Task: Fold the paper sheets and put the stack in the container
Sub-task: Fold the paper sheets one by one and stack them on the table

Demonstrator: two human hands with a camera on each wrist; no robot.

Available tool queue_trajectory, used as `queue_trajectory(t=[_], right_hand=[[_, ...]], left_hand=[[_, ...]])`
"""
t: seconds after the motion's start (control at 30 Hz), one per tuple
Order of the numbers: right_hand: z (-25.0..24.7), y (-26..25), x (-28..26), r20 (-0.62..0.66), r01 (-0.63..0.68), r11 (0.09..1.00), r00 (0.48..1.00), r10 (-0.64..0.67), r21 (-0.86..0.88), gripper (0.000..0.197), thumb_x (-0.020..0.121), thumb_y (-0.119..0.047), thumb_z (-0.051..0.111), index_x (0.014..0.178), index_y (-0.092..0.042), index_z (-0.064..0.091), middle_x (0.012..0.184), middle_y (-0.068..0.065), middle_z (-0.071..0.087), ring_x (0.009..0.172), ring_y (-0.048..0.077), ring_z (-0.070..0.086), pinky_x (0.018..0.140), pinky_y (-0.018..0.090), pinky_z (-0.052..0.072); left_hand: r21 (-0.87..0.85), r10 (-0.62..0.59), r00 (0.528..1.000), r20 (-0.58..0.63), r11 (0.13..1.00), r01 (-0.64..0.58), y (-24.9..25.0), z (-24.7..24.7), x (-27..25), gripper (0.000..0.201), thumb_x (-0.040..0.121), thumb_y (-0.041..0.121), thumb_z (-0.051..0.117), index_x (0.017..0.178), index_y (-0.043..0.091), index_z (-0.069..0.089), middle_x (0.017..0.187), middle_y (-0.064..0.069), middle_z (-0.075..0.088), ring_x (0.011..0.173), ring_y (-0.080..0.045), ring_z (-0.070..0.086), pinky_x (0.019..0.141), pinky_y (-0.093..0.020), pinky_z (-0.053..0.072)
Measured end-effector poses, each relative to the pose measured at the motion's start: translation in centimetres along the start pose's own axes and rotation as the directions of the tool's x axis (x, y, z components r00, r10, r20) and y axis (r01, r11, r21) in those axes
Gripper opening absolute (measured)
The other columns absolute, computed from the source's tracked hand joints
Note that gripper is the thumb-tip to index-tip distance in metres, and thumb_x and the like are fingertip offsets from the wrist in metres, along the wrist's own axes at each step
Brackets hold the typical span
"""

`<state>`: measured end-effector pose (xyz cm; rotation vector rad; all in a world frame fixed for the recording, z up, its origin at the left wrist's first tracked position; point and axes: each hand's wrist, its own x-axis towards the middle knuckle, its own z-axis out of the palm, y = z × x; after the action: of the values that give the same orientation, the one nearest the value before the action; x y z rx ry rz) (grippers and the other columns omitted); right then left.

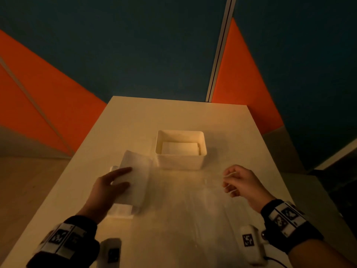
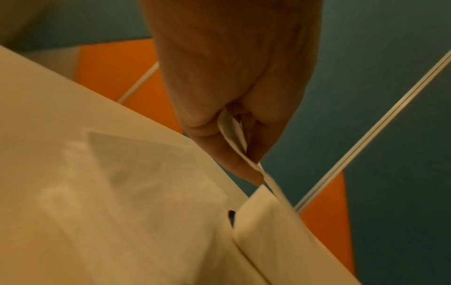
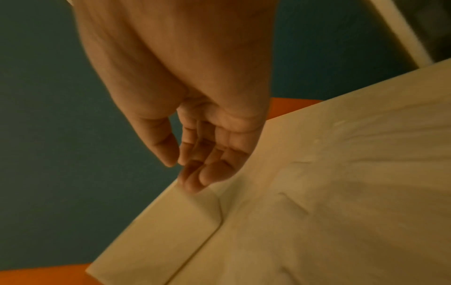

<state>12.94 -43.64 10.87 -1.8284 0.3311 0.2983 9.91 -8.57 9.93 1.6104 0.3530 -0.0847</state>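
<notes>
My left hand [image 1: 123, 176] pinches a white paper sheet [image 1: 139, 171] by its left edge and holds it, bent over, just above a low stack of sheets [image 1: 120, 210] at the table's left. The left wrist view shows thumb and fingers of that hand [image 2: 253, 165] clamped on the sheet's thin edge [image 2: 231, 133]. The white rectangular container [image 1: 181, 161] stands mid-table, right of the sheet, with folded paper [image 1: 179, 148] lying flat inside. My right hand [image 1: 228, 180] hovers over the table at the right, fingers loosely curled and empty, as seen in the right wrist view [image 3: 183, 173].
The pale table [image 1: 183, 209] runs from me to a far edge against a teal and orange wall [image 1: 135, 45]. Its left edge lies close to the paper stack. Bare tabletop [image 3: 341, 212] lies between my hands and in front of the container.
</notes>
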Motion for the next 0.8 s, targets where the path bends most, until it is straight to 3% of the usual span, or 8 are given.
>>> queue_trajectory(t=[0.1,0.23,0.37,0.47,0.53,0.6,0.7,0.8], right_hand=[[-1.0,1.6,0.4,-0.055,-0.067,0.997,0.996,0.065,-0.028,0.012,0.087,0.003,0.054,0.085,-0.008,0.059,0.072,0.013,0.064,0.062,0.023,0.058,0.053,0.027,0.044],[-1.9,3.1,0.9,-0.11,-0.108,0.991,0.989,0.099,-0.08,0.014,0.086,0.004,0.053,0.081,-0.008,0.06,0.072,0.014,0.063,0.061,0.024,0.057,0.055,0.028,0.044],[-2.6,4.1,1.1,-0.131,-0.124,0.98,0.986,0.103,-0.157,0.015,0.084,0.003,0.055,0.079,-0.01,0.059,0.074,0.013,0.063,0.062,0.023,0.057,0.055,0.026,0.043],[-3.3,4.9,1.4,-0.142,-0.079,0.933,0.989,0.03,-0.351,0.021,0.08,0.005,0.059,0.075,-0.016,0.058,0.073,0.008,0.06,0.071,0.025,0.057,0.061,0.026,0.042],[-3.5,4.9,1.4,-0.078,-0.056,0.829,0.997,0.015,-0.557,0.024,0.077,0.001,0.061,0.079,-0.023,0.057,0.084,0.004,0.06,0.081,0.022,0.057,0.066,0.025,0.045],[-3.3,4.6,1.3,0.056,-0.011,0.661,0.995,0.081,-0.75,0.031,0.073,-0.01,0.068,0.095,-0.028,0.057,0.104,-0.001,0.056,0.096,0.018,0.054,0.081,0.029,0.049],[-2.7,4.0,1.0,0.196,0.124,0.415,0.971,0.135,-0.901,0.056,0.068,-0.03,0.078,0.117,-0.036,0.051,0.12,-0.008,0.043,0.114,0.019,0.042,0.097,0.037,0.042],[-1.7,3.7,1.0,0.269,0.207,0.358,0.954,0.132,-0.911,0.065,0.064,-0.038,0.081,0.12,-0.039,0.048,0.124,-0.007,0.04,0.119,0.021,0.036,0.101,0.038,0.036]], left_hand=[[0.081,-0.033,0.997,-0.074,0.996,0.039,-1.0,-1.7,0.4,0.037,0.086,-0.006,0.058,0.113,0.019,0.063,0.111,-0.013,0.06,0.091,-0.039,0.063,0.083,-0.046,0.054],[0.172,-0.02,0.993,-0.115,0.984,0.039,-1.9,-2.3,0.9,0.04,0.085,-0.007,0.06,0.113,0.02,0.063,0.111,-0.014,0.06,0.087,-0.034,0.062,0.067,-0.03,0.06],[0.367,0.005,0.991,-0.137,0.929,0.046,-3.0,-2.5,1.5,0.039,0.084,-0.004,0.062,0.117,0.015,0.065,0.117,-0.016,0.06,0.096,-0.035,0.06,0.086,-0.043,0.052],[0.567,0.042,0.991,-0.126,0.823,0.037,-3.5,-2.6,1.7,0.037,0.082,0.003,0.066,0.118,0.014,0.066,0.119,-0.018,0.06,0.101,-0.036,0.057,0.09,-0.043,0.047],[0.685,0.079,0.993,-0.092,0.729,0.006,-3.8,-2.4,1.7,0.039,0.081,0.008,0.069,0.119,0.013,0.065,0.122,-0.019,0.06,0.106,-0.037,0.057,0.091,-0.042,0.044],[0.757,0.11,0.993,-0.051,0.653,-0.033,-4.0,-2.2,1.6,0.04,0.081,0.011,0.071,0.12,0.011,0.064,0.124,-0.018,0.059,0.107,-0.037,0.056,0.092,-0.041,0.043],[0.803,0.144,0.99,-0.01,0.59,-0.078,-4.2,-2.0,1.7,0.039,0.078,0.009,0.073,0.116,0.006,0.066,0.119,-0.02,0.057,0.1,-0.039,0.057,0.086,-0.041,0.043],[0.863,0.189,0.982,-0.02,0.499,-0.078,-4.5,-2.1,1.7,0.036,0.071,0.01,0.079,0.106,0.009,0.071,0.12,-0.024,0.053,0.097,-0.044,0.054,0.088,-0.047,0.043]])
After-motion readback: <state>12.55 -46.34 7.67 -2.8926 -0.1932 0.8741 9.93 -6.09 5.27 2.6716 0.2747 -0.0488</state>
